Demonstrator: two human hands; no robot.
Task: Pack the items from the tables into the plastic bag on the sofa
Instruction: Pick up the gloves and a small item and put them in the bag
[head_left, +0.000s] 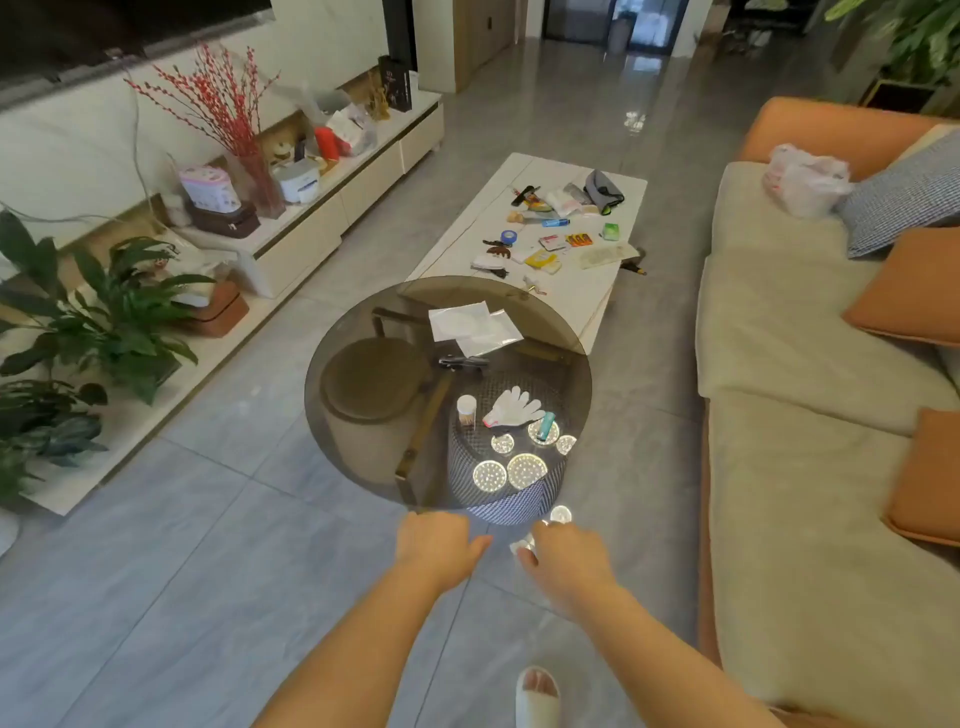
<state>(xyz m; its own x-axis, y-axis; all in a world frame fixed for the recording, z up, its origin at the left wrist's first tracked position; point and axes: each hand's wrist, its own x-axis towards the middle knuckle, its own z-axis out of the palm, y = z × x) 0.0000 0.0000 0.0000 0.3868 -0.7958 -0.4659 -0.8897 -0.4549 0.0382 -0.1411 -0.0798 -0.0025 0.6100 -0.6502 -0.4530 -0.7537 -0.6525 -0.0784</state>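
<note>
Packing looks barely begun: both tables, the round glass table (363, 332) and the white table (587, 291), hold items, the plastic bag (802, 179) waits on the sofa (779, 374), and the left hand (434, 543) and right hand (569, 558) hang loosely curled, empty.

Bare, sleeveless forearms (363, 639); white open-toed slipper (537, 699).
</note>
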